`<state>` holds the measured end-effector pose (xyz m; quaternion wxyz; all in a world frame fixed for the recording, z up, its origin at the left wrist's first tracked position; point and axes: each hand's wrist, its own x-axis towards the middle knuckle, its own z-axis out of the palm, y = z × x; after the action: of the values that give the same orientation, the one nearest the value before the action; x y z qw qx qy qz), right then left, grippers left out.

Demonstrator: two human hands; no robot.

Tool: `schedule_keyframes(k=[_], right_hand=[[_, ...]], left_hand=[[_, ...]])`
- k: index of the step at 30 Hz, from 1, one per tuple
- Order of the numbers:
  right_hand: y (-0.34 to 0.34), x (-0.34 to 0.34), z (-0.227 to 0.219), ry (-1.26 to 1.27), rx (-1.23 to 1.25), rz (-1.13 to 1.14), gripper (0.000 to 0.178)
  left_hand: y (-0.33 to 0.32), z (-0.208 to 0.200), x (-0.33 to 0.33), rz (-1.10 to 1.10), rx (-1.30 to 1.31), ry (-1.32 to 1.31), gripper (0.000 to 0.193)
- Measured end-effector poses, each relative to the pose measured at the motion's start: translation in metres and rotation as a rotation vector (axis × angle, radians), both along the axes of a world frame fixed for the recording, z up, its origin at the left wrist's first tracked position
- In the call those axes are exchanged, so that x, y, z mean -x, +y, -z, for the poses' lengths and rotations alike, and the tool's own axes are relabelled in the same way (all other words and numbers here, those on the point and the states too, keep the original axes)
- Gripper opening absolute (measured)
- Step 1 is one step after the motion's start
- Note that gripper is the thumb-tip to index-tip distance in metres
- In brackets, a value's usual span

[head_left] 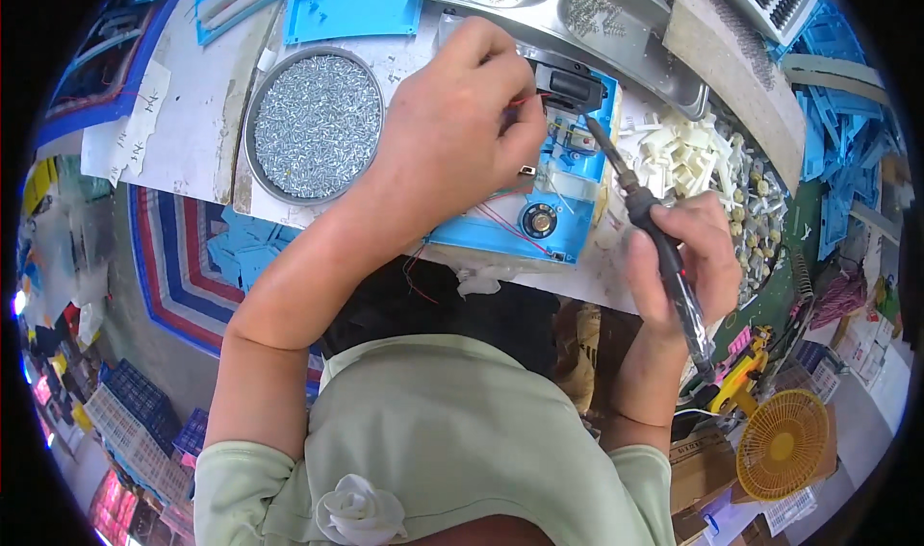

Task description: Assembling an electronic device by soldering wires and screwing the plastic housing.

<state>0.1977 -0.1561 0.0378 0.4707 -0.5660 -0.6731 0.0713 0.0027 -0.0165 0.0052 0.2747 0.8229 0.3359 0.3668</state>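
My right hand (pixel 685 257) grips a soldering iron (pixel 664 248) by its dark handle. Its tip points up and left, close to the edge of a black box-shaped part (pixel 568 86). That part sits on a light-blue plastic housing (pixel 500 233), which holds a small round speaker (pixel 538 221) and thin red wires. Over the housing's left side reaches my left hand (pixel 462 113), its fingers closed in a pinch. A bit of thin red wire (pixel 526 100) shows at those fingertips, beside the black part. The hand covers much of the housing beneath it.
A round metal bowl of small screws (pixel 316 127) stands left of my left wrist. Steel trays (pixel 602 26) with small springs lie at the back. White plastic pieces (pixel 674 152) are heaped on the right. A yellow basket (pixel 784 445) is at lower right.
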Motion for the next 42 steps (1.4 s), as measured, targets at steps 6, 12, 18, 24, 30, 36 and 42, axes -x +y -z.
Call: schedule_keyframes(k=[6, 12, 18, 24, 30, 36, 42], right_hand=[[-0.024, -0.015, -0.003, 0.063, -0.045, 0.055, 0.031], [-0.030, -0.003, 0.006, 0.216, -0.027, 0.198, 0.037], [-0.002, 0.026, 0.019, 0.226, 0.114, 0.226, 0.044], [-0.026, 0.001, 0.005, 0.399, -0.065, 0.150, 0.029], [-0.052, -0.011, 0.000, 0.462, 0.152, -0.030, 0.020], [-0.042, -0.007, 0.009, 0.350, 0.184, -0.108, 0.023], [-0.040, -0.006, 0.009, 0.343, 0.200, -0.113, 0.023]], left_hand=[[-0.009, -0.016, 0.012, 0.446, -0.171, 0.169, 0.020], [-0.005, -0.003, 0.003, 0.485, 0.080, 0.100, 0.012], [-0.004, -0.013, 0.001, 0.380, 0.502, 0.063, 0.010], [0.001, -0.001, 0.007, 0.535, 0.095, 0.077, 0.011], [-0.002, -0.007, 0.012, 0.600, 0.003, 0.177, 0.015], [-0.005, -0.004, 0.010, 0.580, -0.052, 0.178, 0.018], [-0.006, -0.004, 0.012, 0.574, -0.044, 0.179, 0.019]])
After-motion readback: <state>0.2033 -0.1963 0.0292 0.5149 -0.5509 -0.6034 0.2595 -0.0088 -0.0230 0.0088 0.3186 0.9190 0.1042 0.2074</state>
